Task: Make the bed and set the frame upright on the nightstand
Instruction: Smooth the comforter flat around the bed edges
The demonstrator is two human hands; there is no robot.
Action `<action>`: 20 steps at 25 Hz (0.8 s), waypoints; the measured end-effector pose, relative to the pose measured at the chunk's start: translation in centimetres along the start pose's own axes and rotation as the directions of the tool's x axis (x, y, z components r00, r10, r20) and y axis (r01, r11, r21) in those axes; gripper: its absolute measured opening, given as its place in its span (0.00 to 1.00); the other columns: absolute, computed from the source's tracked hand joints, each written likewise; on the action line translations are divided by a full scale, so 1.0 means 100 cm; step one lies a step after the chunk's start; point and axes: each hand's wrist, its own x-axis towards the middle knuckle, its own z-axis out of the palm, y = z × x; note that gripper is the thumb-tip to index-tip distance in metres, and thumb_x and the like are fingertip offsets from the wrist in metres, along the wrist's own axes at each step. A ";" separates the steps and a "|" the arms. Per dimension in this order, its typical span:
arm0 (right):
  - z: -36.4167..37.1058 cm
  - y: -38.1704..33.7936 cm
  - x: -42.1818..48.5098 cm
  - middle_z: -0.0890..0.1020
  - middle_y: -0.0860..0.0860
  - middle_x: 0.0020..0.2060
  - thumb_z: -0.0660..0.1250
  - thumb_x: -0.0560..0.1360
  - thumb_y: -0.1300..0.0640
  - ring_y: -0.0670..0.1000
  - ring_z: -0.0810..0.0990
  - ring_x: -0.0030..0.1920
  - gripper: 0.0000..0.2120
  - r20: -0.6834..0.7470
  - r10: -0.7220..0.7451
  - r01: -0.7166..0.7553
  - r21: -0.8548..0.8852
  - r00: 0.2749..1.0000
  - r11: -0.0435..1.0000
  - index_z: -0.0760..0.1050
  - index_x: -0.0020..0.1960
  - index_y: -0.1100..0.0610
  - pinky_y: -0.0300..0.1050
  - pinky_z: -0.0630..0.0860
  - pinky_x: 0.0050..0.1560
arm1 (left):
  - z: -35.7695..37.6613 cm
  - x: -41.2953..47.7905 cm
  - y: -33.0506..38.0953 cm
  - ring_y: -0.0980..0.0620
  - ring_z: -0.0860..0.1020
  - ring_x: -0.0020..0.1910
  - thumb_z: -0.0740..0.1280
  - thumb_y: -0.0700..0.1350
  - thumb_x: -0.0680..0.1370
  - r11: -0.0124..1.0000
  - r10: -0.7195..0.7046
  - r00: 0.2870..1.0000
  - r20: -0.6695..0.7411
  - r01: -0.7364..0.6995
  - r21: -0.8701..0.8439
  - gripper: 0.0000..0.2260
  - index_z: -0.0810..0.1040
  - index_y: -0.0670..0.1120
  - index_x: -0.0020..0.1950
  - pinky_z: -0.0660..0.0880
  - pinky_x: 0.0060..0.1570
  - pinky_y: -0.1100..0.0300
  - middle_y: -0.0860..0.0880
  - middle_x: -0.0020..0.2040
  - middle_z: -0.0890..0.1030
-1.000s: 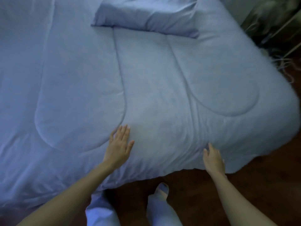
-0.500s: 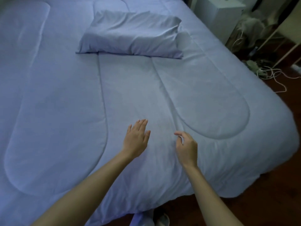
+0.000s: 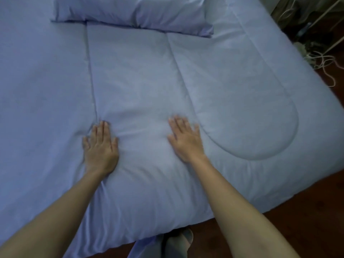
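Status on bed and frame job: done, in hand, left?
Done: comforter lies spread out, pillow at the head end. In hand: left hand and right hand press flat on the comforter, creases around them. Left: frame and nightstand are out of view, so that step is unconfirmed.

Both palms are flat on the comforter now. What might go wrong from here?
1. Folds fan out around the left hand, so pushing harder may crease the comforter instead of smoothing it.
2. Loose cables lie on the floor off the comforter's far right edge; walking round that side may mean a trip.
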 end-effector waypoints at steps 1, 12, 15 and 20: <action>0.001 0.037 -0.009 0.59 0.49 0.77 0.49 0.78 0.43 0.54 0.58 0.77 0.27 -0.064 0.056 -0.059 -0.060 0.996 0.996 0.58 0.76 0.48 0.61 0.51 0.73 | 0.000 -0.001 -0.001 0.48 0.52 0.78 0.47 0.54 0.81 1.000 0.006 1.000 -0.006 -0.006 0.021 0.27 0.50 0.47 0.79 0.47 0.74 0.43 0.49 0.79 0.52; -0.088 0.273 -0.026 0.60 0.60 0.76 0.49 0.77 0.51 0.61 0.54 0.77 0.28 -0.203 0.853 -0.775 0.356 0.481 0.522 0.61 0.75 0.60 0.73 0.47 0.71 | -0.004 0.011 0.129 0.43 0.57 0.77 0.49 0.49 0.77 0.991 -0.034 0.994 -0.100 0.021 -0.130 0.28 0.60 0.38 0.75 0.47 0.73 0.41 0.41 0.77 0.60; -0.080 0.188 0.056 0.65 0.58 0.74 0.49 0.75 0.47 0.58 0.59 0.76 0.29 -0.188 0.340 -0.295 0.233 0.921 0.927 0.66 0.72 0.59 0.64 0.53 0.73 | 0.010 0.014 0.204 0.43 0.55 0.77 0.48 0.53 0.78 0.989 0.106 0.993 -0.047 -0.110 -0.100 0.29 0.58 0.40 0.76 0.47 0.74 0.43 0.42 0.78 0.56; -0.078 0.170 0.122 0.51 0.48 0.79 0.49 0.81 0.45 0.52 0.47 0.78 0.24 0.093 -0.200 0.204 -0.038 0.975 0.978 0.54 0.77 0.45 0.62 0.41 0.74 | 0.029 0.035 0.234 0.47 0.53 0.78 0.42 0.59 0.77 0.991 0.100 0.994 0.038 -0.102 0.084 0.32 0.51 0.46 0.78 0.47 0.74 0.44 0.49 0.79 0.52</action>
